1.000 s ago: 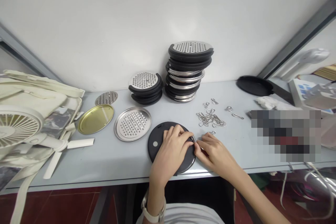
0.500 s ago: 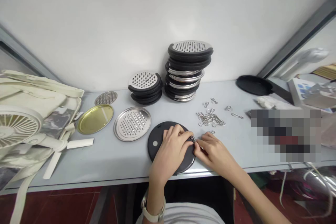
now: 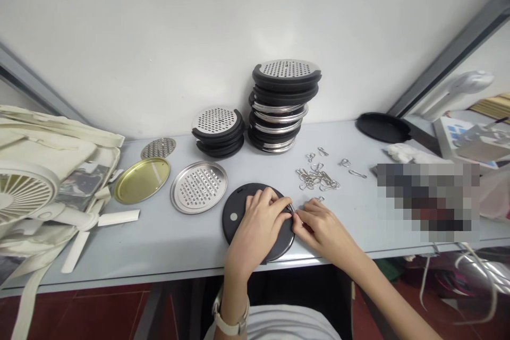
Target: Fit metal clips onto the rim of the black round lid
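A round black disc (image 3: 235, 203) with a small pale dot lies flat at the table's front edge. Across it rests my left hand (image 3: 257, 226), thumb and forefinger pinched on a small metal wire clip (image 3: 290, 207) at the disc's right rim. My right hand (image 3: 319, 226) pinches the same clip from the other side; the fingers hide much of it. Just beyond the right hand lies a loose pile of similar wire clips (image 3: 319, 178), with several more scattered around. Left of the disc sits a round silver grater plate (image 3: 199, 188).
A gold lid (image 3: 141, 180) and a thin perforated plate (image 3: 158, 147) lie further left, near a white fan (image 3: 24, 191) and cream bag (image 3: 48, 135). Two stacks of black-rimmed graters, one short (image 3: 218, 135) and one tall (image 3: 279, 98), stand by the wall. A black pan-like dish (image 3: 382, 127) is back right.
The view has shifted slightly. Both hands stay at the disc's right rim, pinching the wire clip, with only tiny finger movement.
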The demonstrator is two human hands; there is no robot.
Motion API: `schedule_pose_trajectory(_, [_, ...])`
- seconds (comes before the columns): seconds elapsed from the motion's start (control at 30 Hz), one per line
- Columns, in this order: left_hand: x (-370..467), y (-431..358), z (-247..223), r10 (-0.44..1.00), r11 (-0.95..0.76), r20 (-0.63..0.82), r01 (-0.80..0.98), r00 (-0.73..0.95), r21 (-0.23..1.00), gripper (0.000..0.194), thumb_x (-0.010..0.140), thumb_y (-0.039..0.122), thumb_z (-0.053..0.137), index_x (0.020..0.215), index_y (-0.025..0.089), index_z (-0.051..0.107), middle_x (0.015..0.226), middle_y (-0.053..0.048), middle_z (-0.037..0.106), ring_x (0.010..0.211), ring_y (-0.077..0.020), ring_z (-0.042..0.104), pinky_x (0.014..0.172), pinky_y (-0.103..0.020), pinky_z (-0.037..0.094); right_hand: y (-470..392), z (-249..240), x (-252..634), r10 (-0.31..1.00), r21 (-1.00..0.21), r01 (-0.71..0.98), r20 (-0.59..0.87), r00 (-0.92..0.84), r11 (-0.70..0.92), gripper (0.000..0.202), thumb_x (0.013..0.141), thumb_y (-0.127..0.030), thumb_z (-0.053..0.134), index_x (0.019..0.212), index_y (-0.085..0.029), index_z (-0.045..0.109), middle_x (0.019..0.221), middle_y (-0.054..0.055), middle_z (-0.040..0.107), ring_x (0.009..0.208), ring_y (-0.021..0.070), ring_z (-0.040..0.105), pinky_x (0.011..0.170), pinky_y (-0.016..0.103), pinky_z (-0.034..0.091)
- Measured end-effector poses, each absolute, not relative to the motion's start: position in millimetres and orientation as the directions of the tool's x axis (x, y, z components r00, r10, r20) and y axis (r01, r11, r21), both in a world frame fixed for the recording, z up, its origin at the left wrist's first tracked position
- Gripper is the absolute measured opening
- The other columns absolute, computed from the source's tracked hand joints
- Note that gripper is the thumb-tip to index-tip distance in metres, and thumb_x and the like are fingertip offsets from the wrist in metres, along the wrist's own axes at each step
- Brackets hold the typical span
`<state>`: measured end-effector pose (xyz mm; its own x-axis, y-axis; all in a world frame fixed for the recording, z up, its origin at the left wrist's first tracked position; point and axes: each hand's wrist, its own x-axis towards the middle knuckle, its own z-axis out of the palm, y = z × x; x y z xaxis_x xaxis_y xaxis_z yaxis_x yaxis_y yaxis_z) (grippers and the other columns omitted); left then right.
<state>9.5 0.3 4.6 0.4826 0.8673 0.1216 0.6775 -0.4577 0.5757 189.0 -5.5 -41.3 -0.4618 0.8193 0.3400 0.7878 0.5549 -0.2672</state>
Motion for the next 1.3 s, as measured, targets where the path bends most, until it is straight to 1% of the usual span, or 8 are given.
schedule_pose_trajectory(0.5, [9.7, 0.1, 4.0, 0.865, -0.465, 0.126, 0.681, 0.485, 0.565, 0.022, 0.096, 0.025, 0.042, 0.113, 0.029, 0.054, 0.100, -0.001, 0.050, 0.096, -0.0181, 0.048, 0.089, -0.038, 0.037, -6.1, -39.1, 189.3, 0.841, -0.299, 0.794, 0.305, -0.446, 0.529, 0.035, 0.094, -0.020, 0.038, 0.059, -0.019, 0.044, 0.055, 0.001, 0.043, 0.059, 0.0172, 0.043, 0.065, 0.031, 0.037])
schedule_pose_trajectory(0.67, [8.1, 0.7, 1.6, 0.852, -0.491, 0.153, 0.662, 0.501, 0.566, 0.022, 0.095, 0.023, 0.042, 0.113, 0.028, 0.054, 0.102, -0.001, 0.051, 0.097, -0.0182, 0.048, 0.091, -0.039, 0.037, -6.4, -39.5, 190.2, 0.848, -0.311, 0.795, 0.291, -0.442, 0.521, 0.034, 0.093, -0.021, 0.040, 0.060, -0.019, 0.045, 0.057, 0.002, 0.046, 0.062, 0.0185, 0.045, 0.064, 0.030, 0.037])
schedule_pose_trajectory(0.83, [5.5, 0.2, -0.1, 0.842, -0.509, 0.183, 0.634, 0.507, 0.582, 0.024, 0.095, 0.022, 0.042, 0.115, 0.027, 0.055, 0.102, -0.002, 0.052, 0.097, -0.0184, 0.049, 0.094, -0.039, 0.037, -6.2, -38.1, 189.5, 0.850, -0.333, 0.786, 0.286, -0.443, 0.522, 0.034, 0.093, -0.019, 0.042, 0.059, -0.020, 0.046, 0.056, 0.001, 0.047, 0.060, 0.0176, 0.046, 0.065, 0.029, 0.038])
schedule_pose_trajectory(1.1, [2.1, -0.3, -1.3, 0.829, -0.530, 0.211, 0.607, 0.517, 0.593, 0.026, 0.095, 0.024, 0.042, 0.117, 0.026, 0.056, 0.105, -0.003, 0.053, 0.102, -0.0188, 0.050, 0.097, -0.039, 0.036, -7.0, -35.3, 187.8, 0.842, -0.340, 0.777, 0.317, -0.436, 0.530, 0.037, 0.093, -0.019, 0.042, 0.057, -0.020, 0.046, 0.054, 0.000, 0.047, 0.058, 0.0170, 0.047, 0.063, 0.029, 0.039])
schedule_pose_trajectory(1.3, [0.9, -1.1, -1.2, 0.828, -0.532, 0.217, 0.602, 0.517, 0.596, 0.025, 0.095, 0.023, 0.042, 0.116, 0.026, 0.056, 0.106, -0.003, 0.053, 0.103, -0.0180, 0.050, 0.098, -0.039, 0.036, -7.1, -34.3, 186.0, 0.842, -0.354, 0.772, 0.337, -0.421, 0.528, 0.035, 0.093, -0.019, 0.043, 0.058, -0.021, 0.044, 0.053, -0.001, 0.046, 0.057, 0.0167, 0.047, 0.062, 0.029, 0.040])
